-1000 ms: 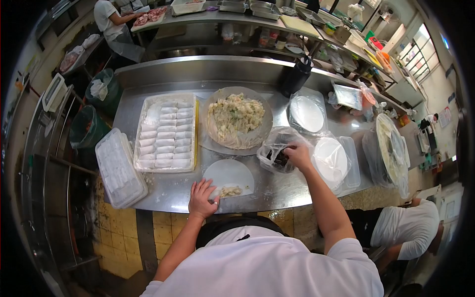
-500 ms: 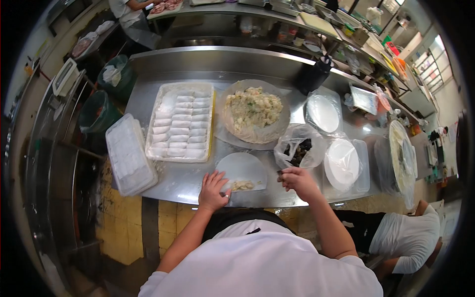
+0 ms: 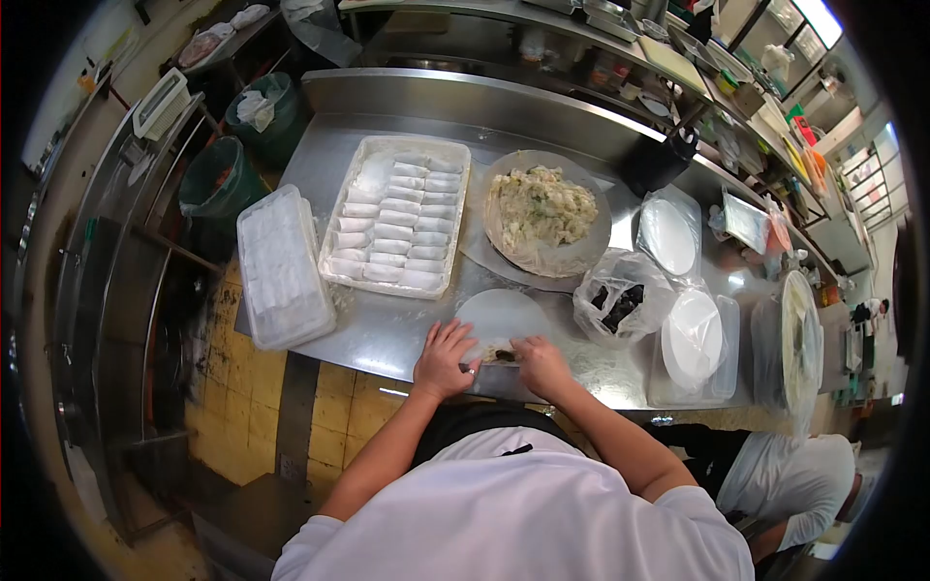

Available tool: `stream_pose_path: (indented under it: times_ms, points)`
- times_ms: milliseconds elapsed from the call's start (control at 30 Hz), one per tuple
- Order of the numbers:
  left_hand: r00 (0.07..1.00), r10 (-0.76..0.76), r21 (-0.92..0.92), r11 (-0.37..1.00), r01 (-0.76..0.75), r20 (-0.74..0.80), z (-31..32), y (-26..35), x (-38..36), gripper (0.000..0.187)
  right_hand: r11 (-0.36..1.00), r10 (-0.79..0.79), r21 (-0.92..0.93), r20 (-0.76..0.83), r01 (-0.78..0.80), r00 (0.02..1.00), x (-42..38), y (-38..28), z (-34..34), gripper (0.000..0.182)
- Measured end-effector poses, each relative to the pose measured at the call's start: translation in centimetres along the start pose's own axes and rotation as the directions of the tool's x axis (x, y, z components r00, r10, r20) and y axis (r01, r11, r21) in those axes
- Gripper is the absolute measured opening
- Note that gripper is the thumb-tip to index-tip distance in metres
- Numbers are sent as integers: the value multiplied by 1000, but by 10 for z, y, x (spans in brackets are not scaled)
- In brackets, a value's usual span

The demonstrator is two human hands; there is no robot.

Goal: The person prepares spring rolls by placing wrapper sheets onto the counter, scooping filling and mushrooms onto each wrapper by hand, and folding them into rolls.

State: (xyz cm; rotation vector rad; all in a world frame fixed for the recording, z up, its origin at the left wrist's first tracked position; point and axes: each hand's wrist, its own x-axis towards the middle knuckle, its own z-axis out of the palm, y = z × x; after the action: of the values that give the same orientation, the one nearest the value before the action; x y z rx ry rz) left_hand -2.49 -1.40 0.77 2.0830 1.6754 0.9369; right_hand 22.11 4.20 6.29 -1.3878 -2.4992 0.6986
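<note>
A round translucent wrapper sheet (image 3: pixel 504 312) lies on the steel table, with a small strip of pale filling (image 3: pixel 494 347) along its near edge. My left hand (image 3: pixel 446 358) rests at the sheet's left side, fingers stretched out and a ring on one of them. At the right end of the filling, my right hand (image 3: pixel 542 368) has its fingers pinched together at a dark food piece (image 3: pixel 505 356). An open plastic bag (image 3: pixel 644 324) of similar dark pieces stands beyond my right hand. Behind the sheet is a round tray (image 3: pixel 492 237) heaped with pale, green-flecked filling (image 3: pixel 542 208).
A white tray (image 3: pixel 363 155) of rolled wrappers stands left, with a lidded white container (image 3: pixel 281 266) at the table's edge. To the right are plastic-wrapped stacks of white sheets (image 3: pixel 693 339) and a black container (image 3: pixel 662 160). Another person (image 3: pixel 794 474) stands at lower right.
My right hand has moved left from beside the bag to the wrapper, bringing the dark piece onto the filling. My left hand stays at the sheet's left side. The view has shifted.
</note>
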Motion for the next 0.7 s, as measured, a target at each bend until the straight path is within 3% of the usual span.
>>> stream_pose_path:
  times_ms: [200,400,500,600,700]
  points:
    - [1000,9,20,1000,-9,10,1,-1,1,39,971,180,157,17,-181,983,3,-9,-8,22]
    - [1000,7,19,1000,-7,8,1,-1,2,39,974,121,200,-57,-107,991,3,15,10,12]
    - [1000,5,19,1000,-6,12,2,-2,1,40,994,5,105,-62,1,998,4,-25,-24,11]
    - [1000,5,23,1000,-6,20,2,-3,1,41,981,-186,-57,-19,184,982,10,-9,5,18]
    - [1000,3,23,1000,-3,26,1,-2,1,41,959,-242,-136,53,248,969,12,-4,6,18]
